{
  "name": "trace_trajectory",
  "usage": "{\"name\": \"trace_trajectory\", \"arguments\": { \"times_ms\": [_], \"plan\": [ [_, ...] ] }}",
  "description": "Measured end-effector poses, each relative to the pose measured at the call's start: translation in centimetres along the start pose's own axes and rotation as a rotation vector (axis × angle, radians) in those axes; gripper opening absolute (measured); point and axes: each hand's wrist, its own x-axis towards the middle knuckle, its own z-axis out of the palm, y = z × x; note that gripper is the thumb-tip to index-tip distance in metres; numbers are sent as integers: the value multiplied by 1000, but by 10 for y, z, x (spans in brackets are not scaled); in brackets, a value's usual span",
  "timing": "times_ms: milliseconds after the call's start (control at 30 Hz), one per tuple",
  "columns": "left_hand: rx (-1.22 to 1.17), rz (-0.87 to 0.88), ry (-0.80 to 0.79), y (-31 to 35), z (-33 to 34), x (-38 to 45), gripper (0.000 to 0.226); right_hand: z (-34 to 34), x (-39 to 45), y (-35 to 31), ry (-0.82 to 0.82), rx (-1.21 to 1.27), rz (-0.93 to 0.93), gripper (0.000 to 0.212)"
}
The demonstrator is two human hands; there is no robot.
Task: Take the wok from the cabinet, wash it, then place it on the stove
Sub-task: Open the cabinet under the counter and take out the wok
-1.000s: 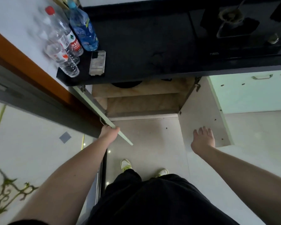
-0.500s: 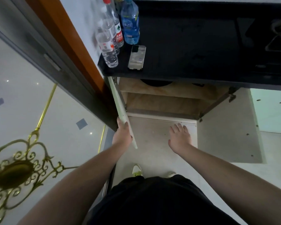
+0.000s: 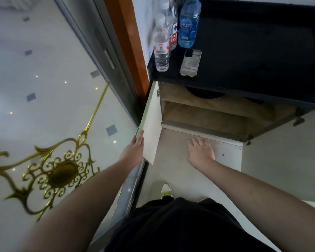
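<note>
The cabinet [image 3: 207, 115] under the black counter [image 3: 253, 51] stands open, with wooden shelves inside. A dark round shape, likely the wok [image 3: 205, 92], shows on the upper shelf, mostly hidden by the counter's edge. My left hand [image 3: 133, 150] holds the free edge of the left cabinet door [image 3: 152, 128], thumb along the edge and fingers behind the door. My right hand [image 3: 200, 151] hovers open, fingers spread, just in front of the cabinet's bottom sill and holds nothing.
The right cabinet door [image 3: 280, 160] is swung wide open to the right. Three water bottles [image 3: 161, 44] and a phone [image 3: 191, 62] stand at the counter's left end. A sliding glass door [image 3: 44, 106] with gold ornament borders the left. My shoe [image 3: 165, 190] is on the tiled floor.
My right hand left the right door and moved left, in front of the cabinet opening. My left hand swung the left door wider. The view shifted left and nearer.
</note>
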Motion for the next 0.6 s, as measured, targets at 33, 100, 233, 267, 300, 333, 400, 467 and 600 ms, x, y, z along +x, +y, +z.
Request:
{"name": "trace_trajectory", "arguments": {
  "times_ms": [33, 100, 233, 267, 300, 333, 400, 467, 600],
  "plan": [
    [124, 27, -33, -7, -1, 0, 57, -1, 0, -2, -1, 1, 3, 58],
    [453, 29, -12, -18, 0, 1, 64, -2, 1, -3, 6, 6, 11, 57],
    [514, -30, 18, -28, -3, 2, 62, -2, -1, 1, 17, 24, 41, 58],
    [566, -11, 18, -28, -4, 3, 62, -1, -2, 4, 11, 24, 50, 60],
    [638, 24, 9, -28, -4, 5, 62, -1, -4, 6, 3, 25, 59, 62],
    [678, 25, 2, -25, -5, 5, 61, 0, -5, 9, -1, 29, 69, 63],
    [724, 1, -38, -15, -8, 7, 60, 2, -8, 15, 4, 43, 88, 62],
    [748, -25, -58, 2, -15, 11, 59, 5, -12, 22, 8, 72, 113, 61],
    [728, 9, -78, 36, -24, 27, 58, 8, -22, 39, 38, 122, 169, 62]
  ]
}}
